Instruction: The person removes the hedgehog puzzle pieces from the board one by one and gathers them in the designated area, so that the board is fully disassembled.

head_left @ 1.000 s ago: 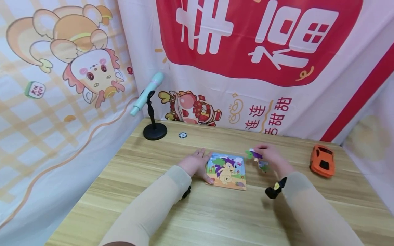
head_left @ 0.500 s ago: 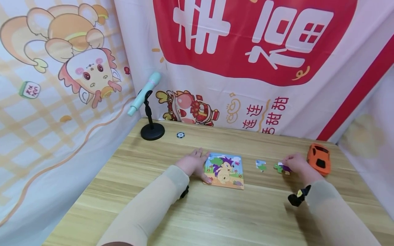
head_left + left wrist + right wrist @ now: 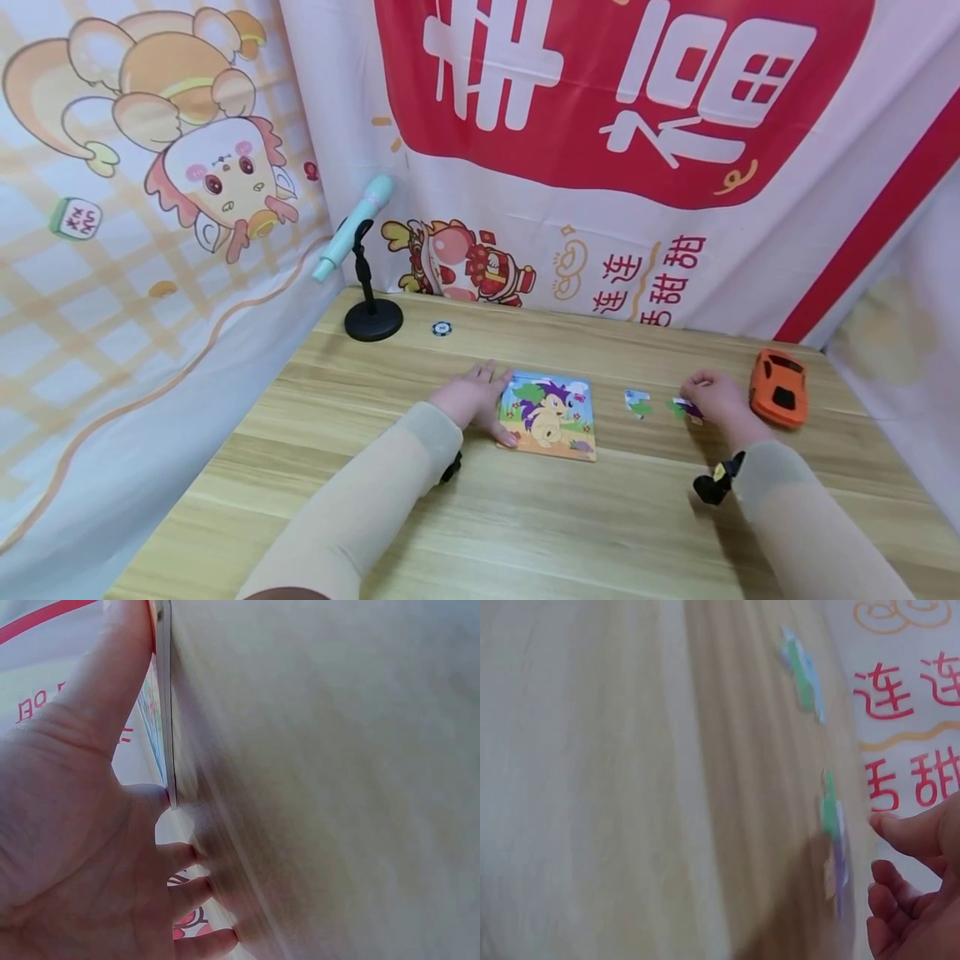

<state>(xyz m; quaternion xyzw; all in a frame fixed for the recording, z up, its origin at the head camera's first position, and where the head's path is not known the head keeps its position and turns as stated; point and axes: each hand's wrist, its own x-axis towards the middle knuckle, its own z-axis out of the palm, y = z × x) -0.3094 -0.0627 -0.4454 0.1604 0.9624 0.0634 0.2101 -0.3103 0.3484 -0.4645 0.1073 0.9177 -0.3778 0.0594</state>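
The left hand point(image 3: 474, 398) is lying flat, relaxed, against the puzzle board's point(image 3: 550, 415) nine-o'clock edge; the right hand point(image 3: 714, 397), loosely curled and grasping nothing, is hovering beside a loose piece point(image 3: 684, 408), the orange car point(image 3: 780, 389) at three o'clock.

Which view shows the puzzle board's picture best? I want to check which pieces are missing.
The head view: the puzzle board lies face up on the table, left hand at its left edge. The left wrist view shows only its thin edge beside the thumb. The right wrist view misses it.

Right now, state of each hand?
Left hand: open, fingers flat on the table, thumb along the puzzle board edge.
Right hand: open, loosely curled beside a loose puzzle piece, holding nothing.
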